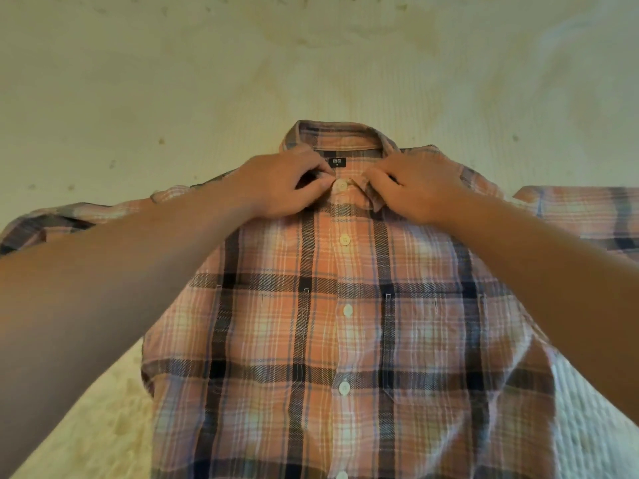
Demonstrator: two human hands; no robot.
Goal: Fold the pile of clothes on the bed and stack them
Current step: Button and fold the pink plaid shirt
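A: Where does the shirt lie?
B: I see the plaid shirt (345,323) flat, front up, on the bed (173,81). Left hand (280,183) and right hand (420,188) pinch its collar (340,133) beside the top button (341,185).
A: The label (336,163)?
B: Dark; writing unreadable.

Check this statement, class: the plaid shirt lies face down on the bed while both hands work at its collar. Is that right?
Not quite. The head view shows the plaid shirt lying face up, buttons showing. The left hand and right hand do pinch its collar.
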